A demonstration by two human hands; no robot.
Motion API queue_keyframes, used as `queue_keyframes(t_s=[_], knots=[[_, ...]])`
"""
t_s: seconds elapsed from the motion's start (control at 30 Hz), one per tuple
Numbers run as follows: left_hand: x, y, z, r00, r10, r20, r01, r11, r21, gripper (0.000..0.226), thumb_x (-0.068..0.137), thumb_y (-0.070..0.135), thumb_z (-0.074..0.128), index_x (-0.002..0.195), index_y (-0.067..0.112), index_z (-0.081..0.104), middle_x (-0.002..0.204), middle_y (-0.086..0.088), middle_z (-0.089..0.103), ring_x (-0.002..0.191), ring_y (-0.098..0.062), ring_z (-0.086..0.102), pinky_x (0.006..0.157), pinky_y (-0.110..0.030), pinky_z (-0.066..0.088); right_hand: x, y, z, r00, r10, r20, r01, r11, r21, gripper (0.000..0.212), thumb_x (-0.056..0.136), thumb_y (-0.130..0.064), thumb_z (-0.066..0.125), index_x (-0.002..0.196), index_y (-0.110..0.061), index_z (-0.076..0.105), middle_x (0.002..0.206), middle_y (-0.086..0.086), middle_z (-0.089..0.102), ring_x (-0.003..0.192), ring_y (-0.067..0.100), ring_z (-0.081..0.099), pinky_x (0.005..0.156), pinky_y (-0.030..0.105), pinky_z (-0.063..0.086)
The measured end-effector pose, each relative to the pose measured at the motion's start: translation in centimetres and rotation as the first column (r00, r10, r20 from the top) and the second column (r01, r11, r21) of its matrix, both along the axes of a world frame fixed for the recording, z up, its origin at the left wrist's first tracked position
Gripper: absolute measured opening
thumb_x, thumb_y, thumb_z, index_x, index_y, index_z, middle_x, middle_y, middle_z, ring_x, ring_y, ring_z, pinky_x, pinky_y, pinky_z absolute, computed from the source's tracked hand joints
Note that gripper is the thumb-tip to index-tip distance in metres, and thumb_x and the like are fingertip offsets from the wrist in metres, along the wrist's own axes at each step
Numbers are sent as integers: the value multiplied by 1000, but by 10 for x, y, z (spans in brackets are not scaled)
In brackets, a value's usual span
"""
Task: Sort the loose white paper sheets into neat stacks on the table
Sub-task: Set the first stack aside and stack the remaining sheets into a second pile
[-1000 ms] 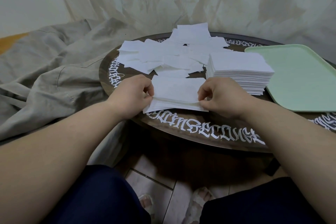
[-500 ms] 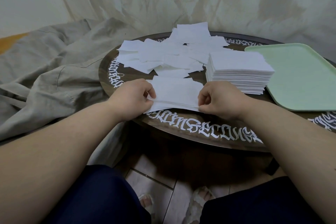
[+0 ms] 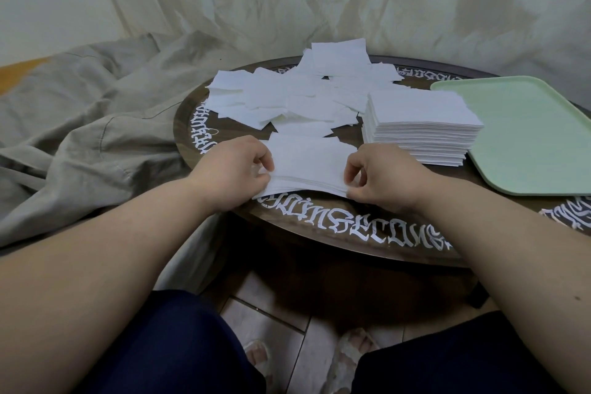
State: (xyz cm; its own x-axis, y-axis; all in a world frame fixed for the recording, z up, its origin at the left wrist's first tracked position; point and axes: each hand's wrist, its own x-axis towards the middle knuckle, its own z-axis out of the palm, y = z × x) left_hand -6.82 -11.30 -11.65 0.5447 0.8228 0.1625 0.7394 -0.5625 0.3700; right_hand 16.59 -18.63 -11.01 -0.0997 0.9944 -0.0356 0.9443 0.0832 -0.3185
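At table edge | left hand (image 3: 231, 169), right hand (image 3: 382, 176) still pinching small stack (image 3: 308, 166) | unmoved

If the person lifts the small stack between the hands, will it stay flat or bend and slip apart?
The small stack looks thin, so it would probably sag in the middle if lifted by its ends. The left hand and right hand pinch only its short edges, so the loose sheets may slide or fan out. It is likely very light.
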Motion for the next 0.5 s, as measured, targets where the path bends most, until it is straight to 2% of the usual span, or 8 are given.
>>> queue_keyframes(t_s=[0.07, 0.2, 0.5], knots=[[1, 0, 0, 1000, -18, -9, 18, 1000, 3, 13, 77, 22, 69, 85, 28, 61, 106, 7, 63, 99, -12, 57, 89, -31, 44, 0, 1, -2, 1000, 1, 14, -1, 1000, 11, 7, 79, -23, 67, 83, -22, 61, 85, -7, 60, 81, 14, 59, 68, 24, 43], [3, 0, -1, 998, -8, -57, 9, 1000, 14, 19, 78, 27, 72, 95, 23, 66, 104, 7, 63, 99, -13, 57, 85, -27, 41, -2, 1, -1, 1000, -4, 19, 3, 998, 59, 17, 77, -34, 70, 83, -21, 61, 89, -5, 59, 82, 15, 59, 73, 29, 47], [6, 0, 0, 987, 27, -161, -21, 999, 35, 19, 84, 24, 62, 103, 22, 67, 104, 3, 69, 100, -20, 60, 87, -35, 46, -9, 4, -6, 994, 63, 94, -73, 991, 111, 19, 80, -38, 68, 83, -26, 53, 92, -8, 51, 86, 15, 53, 72, 29, 43]])
